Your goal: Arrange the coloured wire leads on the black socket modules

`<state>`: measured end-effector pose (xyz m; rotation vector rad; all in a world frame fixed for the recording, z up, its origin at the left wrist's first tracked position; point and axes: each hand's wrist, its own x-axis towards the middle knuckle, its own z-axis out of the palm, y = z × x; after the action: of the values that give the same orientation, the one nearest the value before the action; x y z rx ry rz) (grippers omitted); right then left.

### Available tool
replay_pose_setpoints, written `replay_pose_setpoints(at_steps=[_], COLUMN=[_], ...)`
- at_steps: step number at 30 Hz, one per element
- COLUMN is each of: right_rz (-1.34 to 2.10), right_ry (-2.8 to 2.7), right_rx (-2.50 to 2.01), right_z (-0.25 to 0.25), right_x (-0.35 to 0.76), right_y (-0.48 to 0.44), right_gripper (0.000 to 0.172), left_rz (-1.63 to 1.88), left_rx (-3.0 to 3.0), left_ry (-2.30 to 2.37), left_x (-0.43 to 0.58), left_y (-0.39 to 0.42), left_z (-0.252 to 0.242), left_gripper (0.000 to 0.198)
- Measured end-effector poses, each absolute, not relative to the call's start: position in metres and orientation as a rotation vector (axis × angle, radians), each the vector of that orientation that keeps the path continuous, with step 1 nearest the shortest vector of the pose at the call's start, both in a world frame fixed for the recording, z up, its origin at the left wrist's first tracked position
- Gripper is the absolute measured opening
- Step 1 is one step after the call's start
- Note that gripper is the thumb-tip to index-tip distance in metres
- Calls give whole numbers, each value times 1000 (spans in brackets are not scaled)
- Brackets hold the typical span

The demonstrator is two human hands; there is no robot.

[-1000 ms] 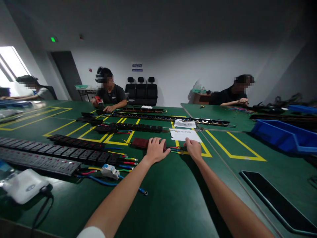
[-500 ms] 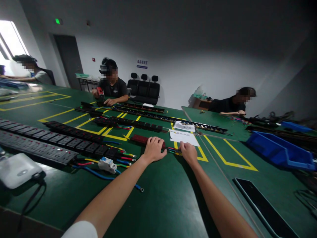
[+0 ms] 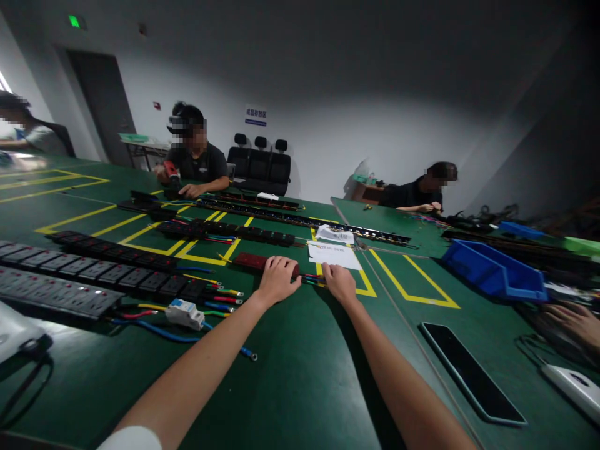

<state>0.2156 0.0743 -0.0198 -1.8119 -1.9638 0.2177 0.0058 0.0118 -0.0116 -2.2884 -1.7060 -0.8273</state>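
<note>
My left hand (image 3: 280, 279) lies over the right end of a long dark red block (image 3: 250, 262), fingers curled across its top. Thin coloured wires (image 3: 310, 279) come out of that end. Pinched at the wires' far ends is my right hand (image 3: 340, 282), closed, its fingertips partly hiding them. Just beyond it is a white paper sheet (image 3: 334, 255) with writing. Left of my forearm rest black socket strips (image 3: 60, 290) with lugged wires, and a white circuit breaker (image 3: 185, 314) on blue cable.
Yellow tape outlines mark the green table (image 3: 300, 387). Long black strips (image 3: 300, 222) lie across the middle. At right are a phone (image 3: 473, 372), a blue bin (image 3: 494, 272) and another person's hand (image 3: 576, 322). Across the table a co-worker holds a red power drill (image 3: 172, 174).
The view has turned to the right, so the table things sit further left. Another person's hand and a white device appear at the right edge. Both my hands keep their places on block and wires.
</note>
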Motion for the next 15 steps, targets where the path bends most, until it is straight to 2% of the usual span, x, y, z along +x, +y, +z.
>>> replay_pose_setpoints(at_steps=[6, 10, 15], right_rz=[520, 559, 619], right_ry=[-1839, -1905, -1950], right_rx=[-1798, -1772, -1710], right_z=[-16, -16, -23], right_x=[221, 220, 216], right_y=[85, 91, 94], right_gripper=[55, 55, 43], left_rz=[-799, -792, -785], left_rx=[-2302, -2307, -2306], left_ry=[-1719, -1721, -1730], left_x=[5, 4, 5], left_y=[12, 12, 11], left_z=[-10, -10, -9], left_gripper=[39, 38, 37])
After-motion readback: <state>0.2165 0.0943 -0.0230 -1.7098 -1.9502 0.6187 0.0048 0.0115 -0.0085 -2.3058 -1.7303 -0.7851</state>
